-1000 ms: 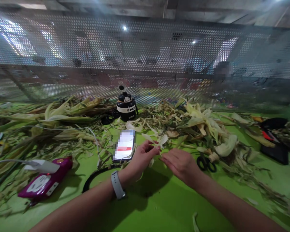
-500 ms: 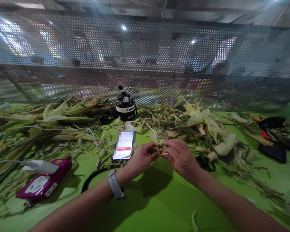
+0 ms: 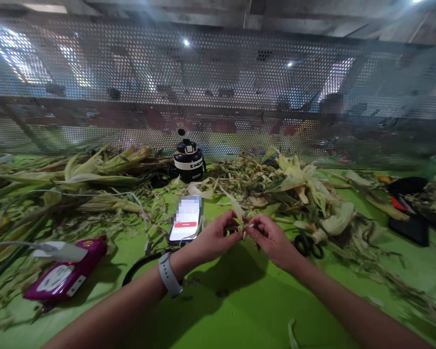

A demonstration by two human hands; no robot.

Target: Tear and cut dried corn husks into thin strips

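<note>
A small pale corn husk piece stands up between my two hands over the green table. Its lower end is pinched by the thumb and fingers of my left hand, which has a grey watch at the wrist. My right hand is closed as well, its thumb and forefinger pressed together on the bottom of the same husk, close to the left fingertips. Exactly how the husk is folded there is too small to make out. Black-handled scissors lie just right of my right hand.
A lit phone lies left of my hands, with a black bottle behind it. Piles of corn husks spread right and left. A purple power strip with a white plug sits at left. A perforated metal screen stands behind.
My right fingers, spread more over the husk before, have curled into a tighter pinch at its base. The husk shows more clearly above the hands. My left hand has shifted only slightly.
</note>
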